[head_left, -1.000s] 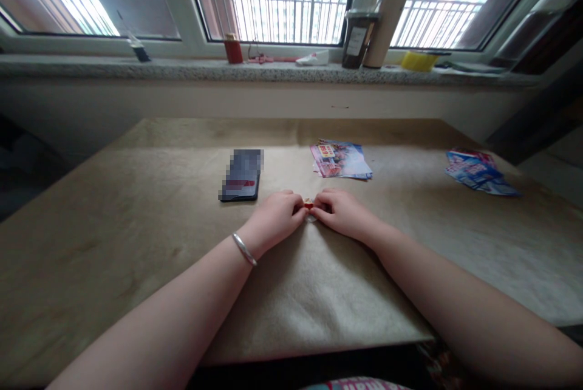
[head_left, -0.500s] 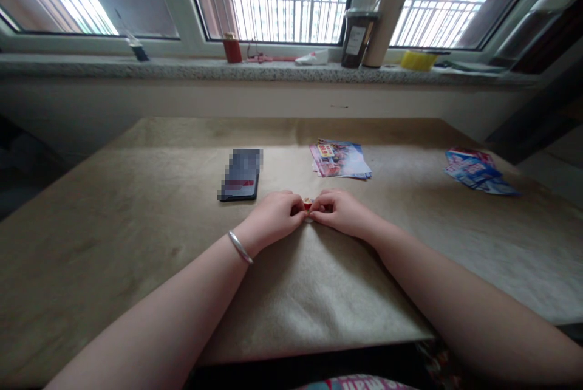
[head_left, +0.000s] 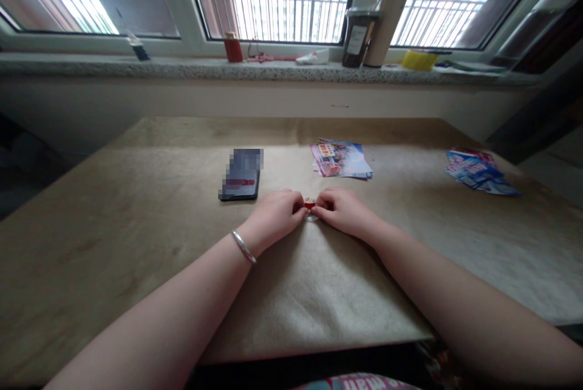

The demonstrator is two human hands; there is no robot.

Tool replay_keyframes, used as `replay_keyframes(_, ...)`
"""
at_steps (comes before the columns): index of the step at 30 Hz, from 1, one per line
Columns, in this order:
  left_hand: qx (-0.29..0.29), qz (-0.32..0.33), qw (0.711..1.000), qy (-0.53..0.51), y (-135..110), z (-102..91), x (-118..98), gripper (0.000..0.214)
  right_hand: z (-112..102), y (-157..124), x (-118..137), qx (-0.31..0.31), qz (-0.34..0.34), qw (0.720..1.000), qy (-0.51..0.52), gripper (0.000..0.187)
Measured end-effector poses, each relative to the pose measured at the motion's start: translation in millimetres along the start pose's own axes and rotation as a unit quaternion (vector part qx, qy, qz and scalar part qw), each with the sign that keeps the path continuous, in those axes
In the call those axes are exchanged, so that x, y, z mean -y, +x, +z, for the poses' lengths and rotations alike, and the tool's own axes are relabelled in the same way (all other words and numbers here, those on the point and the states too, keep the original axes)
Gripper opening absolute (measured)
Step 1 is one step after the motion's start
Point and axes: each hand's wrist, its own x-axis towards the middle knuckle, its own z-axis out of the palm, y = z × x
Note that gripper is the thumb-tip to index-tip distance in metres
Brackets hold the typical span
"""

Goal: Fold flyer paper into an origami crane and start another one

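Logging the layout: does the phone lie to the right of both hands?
No, the phone lies left of the left hand, which pinches a small red piece with the right hand.

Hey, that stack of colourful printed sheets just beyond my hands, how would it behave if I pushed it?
The stack of colourful printed sheets lies flat and thin, so it is probably light and floppy when lifted. Its edges are fanned unevenly, so a push would likely slide the sheets apart across the brown paper-covered table.
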Motion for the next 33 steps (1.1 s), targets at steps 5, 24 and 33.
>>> replay_keyframes(5,-0.003,0.002,1.000,0.014,0.5,1.1,-1.6,0.017,0.3,1.0,3.2,-0.008,0.013,0.999,-0.031,0.019)
replay_keyframes(24,0.028,0.133,0.991,0.002,-3.7,-10.6,4.9,0.016,-2.5,-1.4,7.3,0.000,0.034,0.999,-0.035,0.013)
replay_keyframes(33,0.004,0.144,0.985,0.094,-7.8,-11.8,-0.7,0.020,-1.7,-5.8,1.7,-0.037,-0.094,0.993,-0.064,0.008)
